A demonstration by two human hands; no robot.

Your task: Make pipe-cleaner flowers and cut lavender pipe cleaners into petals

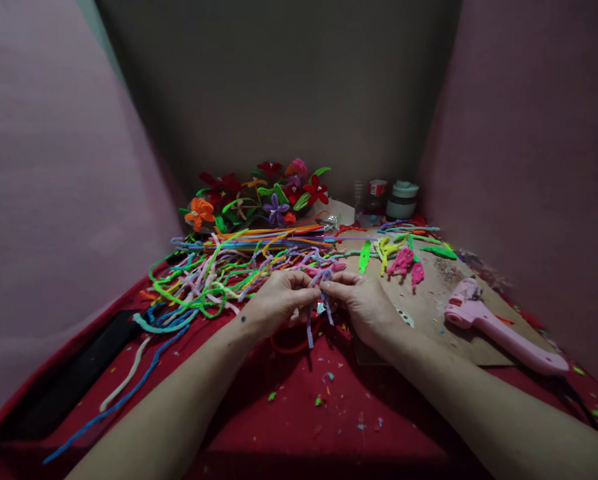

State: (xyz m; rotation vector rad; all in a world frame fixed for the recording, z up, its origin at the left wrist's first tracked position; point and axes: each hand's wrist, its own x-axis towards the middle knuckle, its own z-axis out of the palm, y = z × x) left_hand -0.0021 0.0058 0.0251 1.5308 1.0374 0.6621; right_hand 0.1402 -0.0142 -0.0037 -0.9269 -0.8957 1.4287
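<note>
A lavender pipe cleaner (321,275) is bent into a loop between my two hands, with its two ends hanging down over the red cloth. My left hand (285,297) pinches it from the left, thumb against fingers. From the right, my right hand (355,295) grips the same pipe cleaner near its top. The fingertips of both hands almost meet around it. Behind the hands lies a loose heap of colourful pipe cleaners (213,283). Part of the lavender piece is hidden by my fingers.
Pipe-cleaner flowers (275,209) stand at the back beside a bundle of straight pipe cleaners (279,237). On the right, a brown board (429,327) bears pink petals (401,261) and a pink corded tool (513,337). A jar (403,200) stands behind. A black case (73,373) lies left.
</note>
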